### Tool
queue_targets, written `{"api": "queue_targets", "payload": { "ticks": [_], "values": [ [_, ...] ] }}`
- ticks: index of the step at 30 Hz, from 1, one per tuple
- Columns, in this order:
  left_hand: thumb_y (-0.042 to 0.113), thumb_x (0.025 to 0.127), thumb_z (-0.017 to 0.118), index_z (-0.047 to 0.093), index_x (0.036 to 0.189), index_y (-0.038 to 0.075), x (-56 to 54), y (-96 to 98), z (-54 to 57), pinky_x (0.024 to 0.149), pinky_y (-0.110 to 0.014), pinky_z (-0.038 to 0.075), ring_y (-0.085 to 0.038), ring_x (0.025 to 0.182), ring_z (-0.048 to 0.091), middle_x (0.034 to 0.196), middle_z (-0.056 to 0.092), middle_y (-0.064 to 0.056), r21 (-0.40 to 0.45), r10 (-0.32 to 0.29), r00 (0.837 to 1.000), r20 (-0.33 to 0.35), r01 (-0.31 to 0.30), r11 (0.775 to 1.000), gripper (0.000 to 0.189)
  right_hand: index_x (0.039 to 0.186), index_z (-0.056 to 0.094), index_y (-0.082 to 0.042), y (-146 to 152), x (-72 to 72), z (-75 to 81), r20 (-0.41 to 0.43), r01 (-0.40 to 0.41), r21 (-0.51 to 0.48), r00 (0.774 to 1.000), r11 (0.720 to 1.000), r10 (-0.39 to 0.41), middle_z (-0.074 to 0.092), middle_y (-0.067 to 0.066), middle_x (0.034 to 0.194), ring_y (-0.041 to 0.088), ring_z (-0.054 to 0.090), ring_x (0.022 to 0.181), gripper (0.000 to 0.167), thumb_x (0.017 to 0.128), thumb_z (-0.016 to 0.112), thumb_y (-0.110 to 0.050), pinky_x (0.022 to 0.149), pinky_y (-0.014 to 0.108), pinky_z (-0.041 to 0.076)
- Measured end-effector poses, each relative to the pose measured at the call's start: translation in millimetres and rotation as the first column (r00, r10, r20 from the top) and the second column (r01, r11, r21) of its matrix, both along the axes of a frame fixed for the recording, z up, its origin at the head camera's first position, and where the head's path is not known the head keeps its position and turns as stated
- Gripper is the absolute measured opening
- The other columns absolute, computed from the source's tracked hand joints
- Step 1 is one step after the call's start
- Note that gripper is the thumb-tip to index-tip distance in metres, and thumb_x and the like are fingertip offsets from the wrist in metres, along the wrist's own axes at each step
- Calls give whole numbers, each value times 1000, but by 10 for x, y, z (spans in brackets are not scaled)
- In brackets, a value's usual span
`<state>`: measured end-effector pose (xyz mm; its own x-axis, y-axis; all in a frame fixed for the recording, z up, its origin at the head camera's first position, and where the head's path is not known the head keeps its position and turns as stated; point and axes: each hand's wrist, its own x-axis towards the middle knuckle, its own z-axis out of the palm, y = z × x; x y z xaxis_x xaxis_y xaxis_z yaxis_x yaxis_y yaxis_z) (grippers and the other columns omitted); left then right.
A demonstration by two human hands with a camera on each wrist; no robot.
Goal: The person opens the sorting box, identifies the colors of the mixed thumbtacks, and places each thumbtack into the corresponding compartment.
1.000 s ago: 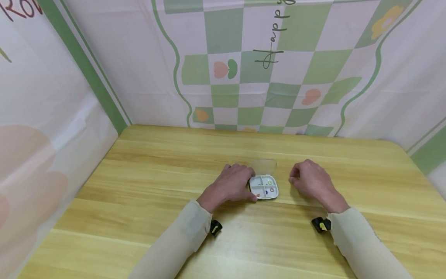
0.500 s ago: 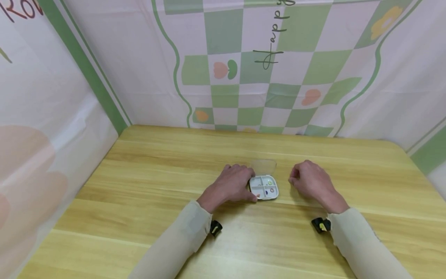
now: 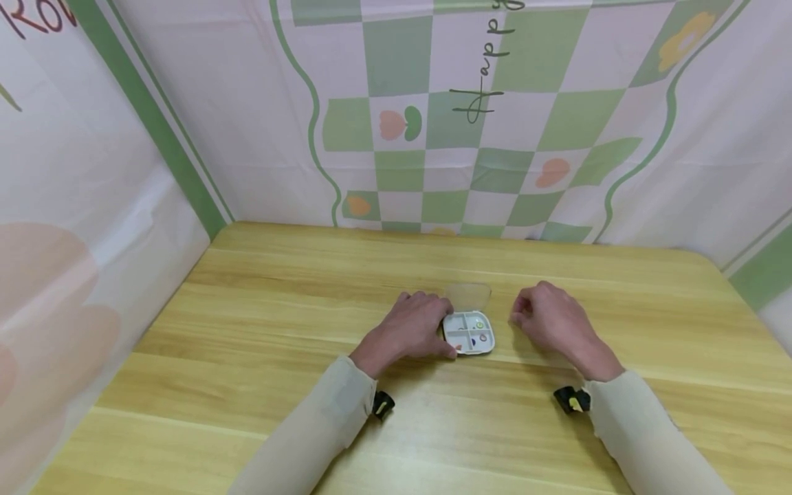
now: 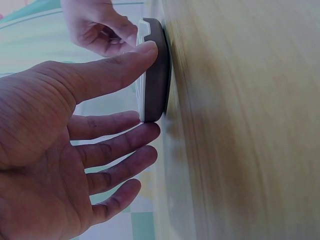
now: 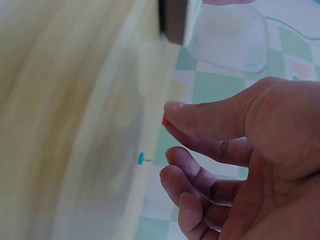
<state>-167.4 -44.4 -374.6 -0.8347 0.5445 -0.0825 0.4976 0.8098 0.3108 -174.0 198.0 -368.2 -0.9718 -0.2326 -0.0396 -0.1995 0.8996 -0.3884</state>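
A small white case (image 3: 459, 323) with four-way dividers lies on the table, its clear lid (image 3: 468, 295) folded back. Tiny coloured pieces sit in its compartments, too small to name. My left hand (image 3: 411, 326) holds the case by its left side, thumb on the near edge, index finger at the far edge. Right of the case, my right hand (image 3: 553, 320) pinches an orange thumbtack (image 5: 164, 120) between thumb and index finger; only a sliver shows. Below those fingertips, in the right wrist view, a blue thumbtack (image 5: 141, 158) sits on the table, pin pointing up.
The wooden table (image 3: 247, 295) reaches back to a patterned cloth (image 3: 454, 172) hanging behind it, with another cloth (image 3: 93, 206) along the left. A black wrist device (image 3: 383, 405) is on the left sleeve, another black device (image 3: 570, 399) on the right.
My right hand has shifted very slightly left, toward the case. The left hand and the case have stayed put.
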Motion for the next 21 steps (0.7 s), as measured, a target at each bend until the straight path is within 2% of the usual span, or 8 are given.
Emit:
{"api": "queue_targets", "payload": {
  "ticks": [7, 15, 21],
  "values": [
    [48, 77, 88, 67, 124, 12, 4, -4, 22, 86, -35, 39, -16, 92, 55, 102, 66, 4, 0, 1, 1000, 3, -1, 1000, 62, 85, 73, -9, -77, 75, 125, -35, -63, 1, 997, 998, 63, 66, 7, 87, 26, 59, 81, 5, 89, 74, -8, 73, 48, 49],
    [47, 77, 88, 67, 124, 12, 2, -3, 17, 86, -35, 40, -16, 90, 55, 101, 66, 5, 4, -1, 1000, 1, 1, 1000, 62, 84, 71, -11, -163, 167, 221, -49, -140, 10, 989, 990, 140, 65, 1, 82, 20, 59, 76, 7, 90, 73, -6, 67, 42, 49],
    [47, 77, 88, 67, 123, 12, 2, -7, 23, 86, -36, 40, -16, 91, 55, 102, 66, 4, 9, -3, 1000, 2, 2, 1000, 62, 84, 71, -12, -237, 224, 236, -97, -180, 8, 979, 984, 180, 62, -1, 81, 18, 57, 73, 9, 88, 74, -5, 64, 38, 48]
  ]
}}
